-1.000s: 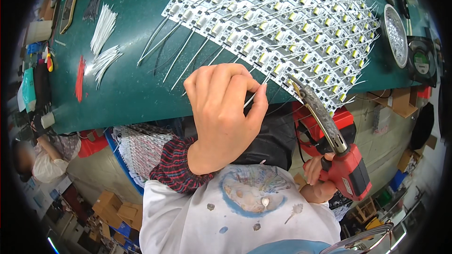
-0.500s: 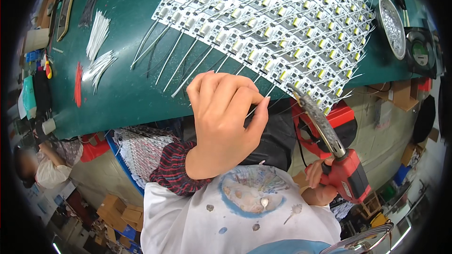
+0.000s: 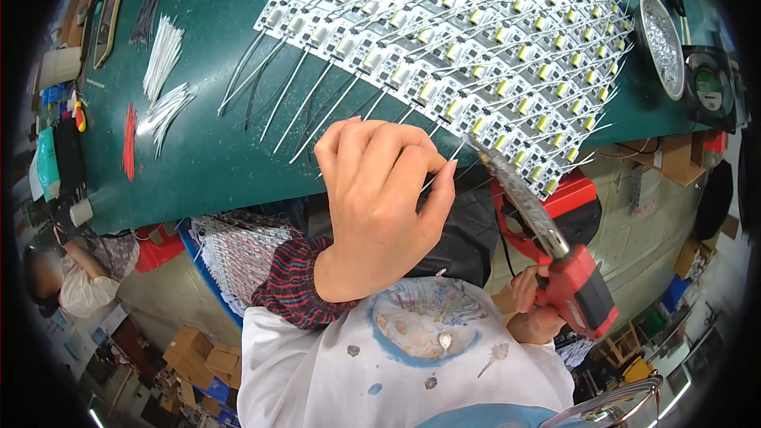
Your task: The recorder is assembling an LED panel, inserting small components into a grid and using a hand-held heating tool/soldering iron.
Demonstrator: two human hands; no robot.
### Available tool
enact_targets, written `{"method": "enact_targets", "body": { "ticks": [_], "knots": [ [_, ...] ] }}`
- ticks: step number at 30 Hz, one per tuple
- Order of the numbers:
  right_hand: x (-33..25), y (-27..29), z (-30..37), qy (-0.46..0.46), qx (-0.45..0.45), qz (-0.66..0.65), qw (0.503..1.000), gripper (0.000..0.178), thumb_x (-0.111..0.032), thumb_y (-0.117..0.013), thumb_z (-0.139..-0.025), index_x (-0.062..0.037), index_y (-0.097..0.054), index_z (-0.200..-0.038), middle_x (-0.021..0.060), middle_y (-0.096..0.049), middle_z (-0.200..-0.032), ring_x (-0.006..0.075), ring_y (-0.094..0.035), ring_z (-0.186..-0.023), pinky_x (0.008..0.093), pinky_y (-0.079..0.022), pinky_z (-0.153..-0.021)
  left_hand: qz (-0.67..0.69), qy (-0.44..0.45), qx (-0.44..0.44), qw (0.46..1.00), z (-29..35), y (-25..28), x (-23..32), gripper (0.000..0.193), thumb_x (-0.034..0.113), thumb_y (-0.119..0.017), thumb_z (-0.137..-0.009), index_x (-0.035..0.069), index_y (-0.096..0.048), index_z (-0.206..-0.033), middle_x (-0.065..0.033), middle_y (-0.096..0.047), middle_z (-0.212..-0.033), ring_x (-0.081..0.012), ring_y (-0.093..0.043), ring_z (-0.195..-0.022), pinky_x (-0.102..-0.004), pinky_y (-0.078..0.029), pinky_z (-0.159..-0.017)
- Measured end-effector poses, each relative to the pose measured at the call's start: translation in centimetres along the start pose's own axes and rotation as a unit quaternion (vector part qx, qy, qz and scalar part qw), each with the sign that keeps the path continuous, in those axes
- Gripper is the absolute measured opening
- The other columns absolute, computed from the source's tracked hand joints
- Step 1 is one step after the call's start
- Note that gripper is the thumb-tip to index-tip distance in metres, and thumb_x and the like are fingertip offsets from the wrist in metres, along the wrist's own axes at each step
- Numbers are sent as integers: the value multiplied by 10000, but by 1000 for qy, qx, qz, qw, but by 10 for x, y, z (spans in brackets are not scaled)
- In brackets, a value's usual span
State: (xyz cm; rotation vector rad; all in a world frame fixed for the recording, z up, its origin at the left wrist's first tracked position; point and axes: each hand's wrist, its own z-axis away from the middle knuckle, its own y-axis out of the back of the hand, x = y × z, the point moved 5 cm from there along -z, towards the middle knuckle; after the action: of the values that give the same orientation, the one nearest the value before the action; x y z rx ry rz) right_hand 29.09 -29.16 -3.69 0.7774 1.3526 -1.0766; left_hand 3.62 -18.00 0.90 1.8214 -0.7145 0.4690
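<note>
A large panel of small white circuit boards [image 3: 444, 55] lies on the green table, with white and black wires sticking out along its near edge. My left hand [image 3: 380, 186] is at that edge, thumb and fingers pinched on a thin white wire [image 3: 457, 149]. In my right hand [image 3: 535, 305] is a red and black soldering iron [image 3: 583, 289], its fingers wrapped round the handle. The iron's long grey tip reaches up and left to the panel's near edge, close to the pinched wire. Whether the tip touches a board I cannot tell.
Bundles of white wires [image 3: 163, 59], red wires [image 3: 129, 143] and black wires [image 3: 152, 8] lie on the left of the green table [image 3: 214, 166]. A metal dish [image 3: 660, 46] and a black solder reel [image 3: 708, 87] are at the right. Another person [image 3: 83, 285] sits at far left.
The soldering iron's tip has moved left and slightly up along the panel's edge, towards the pinched wire. My left hand has barely moved.
</note>
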Motion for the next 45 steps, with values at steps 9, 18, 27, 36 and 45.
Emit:
{"method": "enact_targets", "body": {
  "ticks": [9,18,27,36,45],
  "knots": [
    [-4,-1,-10,54,-21,4,998,531,-443,-567,-850,40,-441,-1033,31,-492,-558,154,-479,-476,291,-397,-486,-5,-1,4,1000,-1,-2,2,159,18,-737,-646,79,-599,-696,-21,-588,-789,-220,-529,-793,-380,-345,-849],
    [-17,-10,-31,152,177,13,972,731,-531,-534,-884,87,-363,-1235,32,-466,-520,148,-451,-432,400,-490,-587,-19,13,20,1000,5,8,0,191,52,-742,-637,103,-603,-758,-31,-587,-857,-245,-526,-836,-424,-372,-855],
    [-32,-15,-70,220,227,50,947,718,-462,-517,-914,122,-328,-1286,21,-402,-519,106,-371,-421,584,-381,-970,-344,44,84,934,-2,140,-106,293,18,-661,-711,44,-601,-997,-122,-566,-957,-310,-519,-937,-396,-416,-810],
    [-35,-40,-87,186,229,48,954,745,-530,-552,-863,92,-389,-1241,17,-414,-510,104,-395,-435,536,-458,-906,-378,-59,-26,924,-14,152,-144,104,-14,-640,-703,21,-568,-769,-90,-569,-767,-271,-544,-771,-386,-443,-704],
    [-34,-32,-72,215,208,39,953,719,-513,-524,-888,81,-373,-1264,14,-423,-522,105,-419,-427,497,-515,-763,-315,-54,43,947,-24,163,-135,98,-21,-636,-745,8,-593,-829,-112,-615,-795,-265,-599,-686,-351,-475,-626]
  ]
}}
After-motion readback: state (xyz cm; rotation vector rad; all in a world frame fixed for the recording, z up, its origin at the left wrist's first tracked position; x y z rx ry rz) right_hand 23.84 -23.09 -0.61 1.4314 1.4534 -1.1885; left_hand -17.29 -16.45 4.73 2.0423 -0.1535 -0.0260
